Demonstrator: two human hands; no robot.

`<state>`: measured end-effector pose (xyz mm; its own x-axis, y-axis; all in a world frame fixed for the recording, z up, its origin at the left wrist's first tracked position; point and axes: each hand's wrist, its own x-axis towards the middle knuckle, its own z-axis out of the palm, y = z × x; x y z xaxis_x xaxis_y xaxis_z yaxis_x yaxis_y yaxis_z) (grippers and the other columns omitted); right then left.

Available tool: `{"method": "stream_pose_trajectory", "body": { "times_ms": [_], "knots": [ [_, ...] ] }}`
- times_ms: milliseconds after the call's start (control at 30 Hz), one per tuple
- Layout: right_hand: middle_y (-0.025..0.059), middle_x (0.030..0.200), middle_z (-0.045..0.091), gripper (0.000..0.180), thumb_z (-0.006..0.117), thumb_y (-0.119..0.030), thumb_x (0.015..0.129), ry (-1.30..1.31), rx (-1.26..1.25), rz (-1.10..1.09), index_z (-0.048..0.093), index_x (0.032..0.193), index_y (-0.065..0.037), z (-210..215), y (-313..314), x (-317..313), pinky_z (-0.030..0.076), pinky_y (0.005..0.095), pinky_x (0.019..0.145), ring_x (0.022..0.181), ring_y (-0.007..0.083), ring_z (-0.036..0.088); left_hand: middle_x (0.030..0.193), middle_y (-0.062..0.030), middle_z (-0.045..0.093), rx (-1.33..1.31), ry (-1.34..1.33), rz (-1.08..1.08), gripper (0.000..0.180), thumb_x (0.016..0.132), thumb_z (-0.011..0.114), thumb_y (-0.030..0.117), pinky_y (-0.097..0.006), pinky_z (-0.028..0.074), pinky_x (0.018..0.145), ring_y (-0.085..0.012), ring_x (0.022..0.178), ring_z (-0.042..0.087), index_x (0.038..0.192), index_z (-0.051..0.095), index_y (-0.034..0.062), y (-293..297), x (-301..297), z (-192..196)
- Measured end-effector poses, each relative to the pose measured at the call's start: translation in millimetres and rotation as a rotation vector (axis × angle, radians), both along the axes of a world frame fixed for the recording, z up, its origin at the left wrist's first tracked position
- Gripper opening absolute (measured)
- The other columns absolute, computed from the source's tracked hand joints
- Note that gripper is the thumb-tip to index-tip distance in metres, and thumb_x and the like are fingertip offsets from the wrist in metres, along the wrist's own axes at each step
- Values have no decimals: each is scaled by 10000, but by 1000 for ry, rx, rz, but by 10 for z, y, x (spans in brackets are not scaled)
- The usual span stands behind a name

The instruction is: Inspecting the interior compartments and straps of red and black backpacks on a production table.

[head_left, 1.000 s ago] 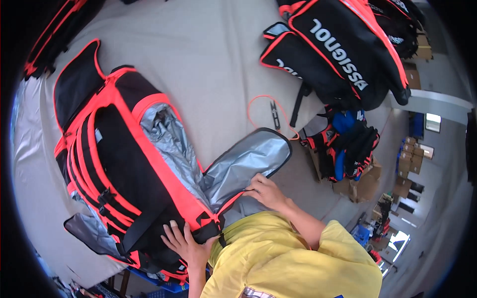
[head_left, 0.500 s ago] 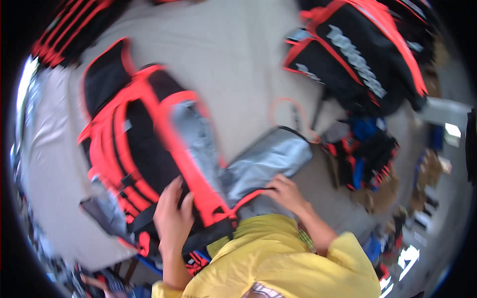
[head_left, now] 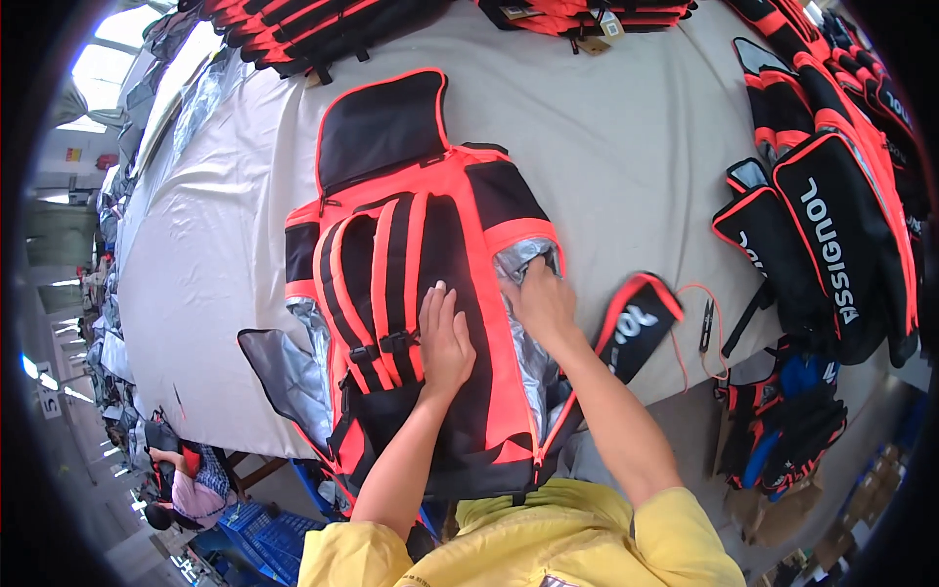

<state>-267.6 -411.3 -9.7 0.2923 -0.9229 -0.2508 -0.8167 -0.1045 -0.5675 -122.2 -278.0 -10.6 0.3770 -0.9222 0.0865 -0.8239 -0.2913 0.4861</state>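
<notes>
While the backpack [head_left: 421,284] lies flat at the centre of the frame on the grey table [head_left: 626,147], we press our left hand [head_left: 445,338] open on its black and orange back panel, fingers straight and together, gripping nothing. Just beside that hand, toward the left of the frame, are the padded straps [head_left: 377,284] with their buckles. Our right hand [head_left: 543,298] reaches into the silver lining [head_left: 528,259] of the open side compartment; its fingers sink into the foil, so we cannot tell whether they pinch the lining or only push against it. An orange-edged flap [head_left: 636,323] hangs open right of the right forearm, and another silver-lined flap [head_left: 284,372] spreads out at the lower left of the bag. Small snips [head_left: 706,326] lie on the table near the right flap, ringed by a loose orange cord [head_left: 699,338]. More black and orange bags [head_left: 831,215] are stacked along the right edge of the frame, and others [head_left: 313,24] line the top edge. At the lower left, below the table edge, another person [head_left: 186,489] is seen.
</notes>
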Motion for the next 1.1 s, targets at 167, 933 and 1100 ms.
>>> {"method": "stream_pose_trajectory", "body": {
  "times_ms": [167, 933, 1100],
  "knots": [
    [214, 829, 720, 410, 734, -350, 1008, -455, 106, -139, 633, 943, 42, -601, -129, -186, 508, 490, 682, 752, 360, 712, 1559, -240, 546, -34, 65, 15, 364, 1061, 541, 57, -502, 382, 1232, -434, 1482, 470, 1399, 608, -62, -34, 35, -24],
    [172, 1003, 728, 295, 714, -310, 999, 23, 165, 217, 700, 1111, -37, 479, 992, -1815, 541, 494, 854, 962, 384, 711, 807, -199, 760, 592, -276, -417, 497, 1022, 633, 517, -480, 583, 593, -391, 677, 746, 926, 687, 32, -728, -1086, -60],
    [179, 1053, 727, 309, 703, -299, 1014, -23, 208, 142, 704, 1173, -34, 521, 1043, -1948, 542, 497, 872, 995, 400, 702, 755, -106, 729, 638, 641, -190, 445, 1045, 686, 454, -351, 556, 636, -222, 658, 702, 898, 667, 34, -698, -564, -40]
  ]
}}
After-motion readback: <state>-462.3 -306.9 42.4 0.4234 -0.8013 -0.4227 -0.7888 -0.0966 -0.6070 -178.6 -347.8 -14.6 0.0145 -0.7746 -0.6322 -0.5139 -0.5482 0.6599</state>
